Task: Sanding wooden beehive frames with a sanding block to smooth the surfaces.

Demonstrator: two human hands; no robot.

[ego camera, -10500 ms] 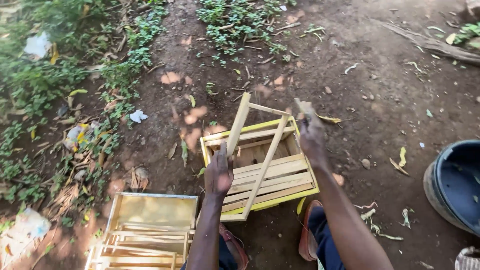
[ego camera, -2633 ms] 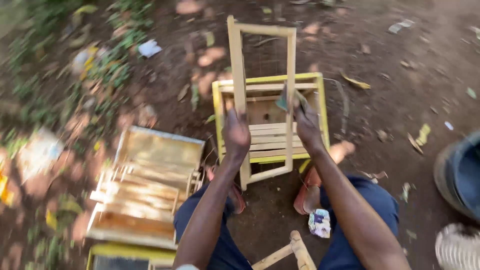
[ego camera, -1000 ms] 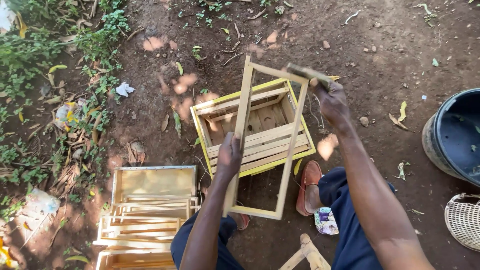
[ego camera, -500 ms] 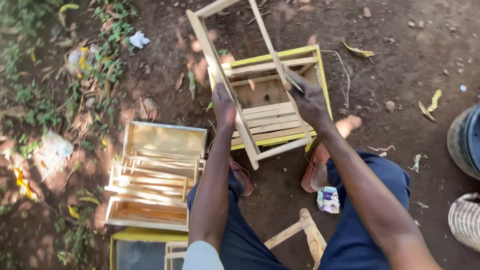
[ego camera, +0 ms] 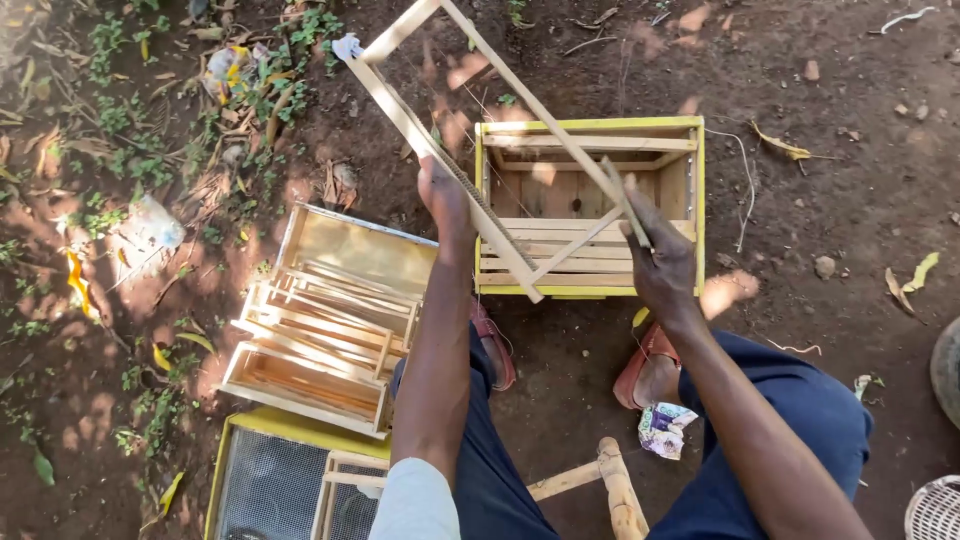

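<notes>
From my remote view, the wooden frame [ego camera: 470,150] runs past the top edge, so its far corner is cut off. My left hand [ego camera: 443,195] hides part of the frame's side bar. A dark tub [ego camera: 948,370] and a woven basket [ego camera: 935,512] are clipped at the right edge. The mesh-covered box [ego camera: 265,485] is cut off at the bottom. The crumpled wrapper [ego camera: 662,428] is too small to identify.

bare forearms, a white sleeve [ego camera: 418,500] on the left arm, dark blue trousers [ego camera: 790,430], reddish sandals [ego camera: 645,362].
</notes>
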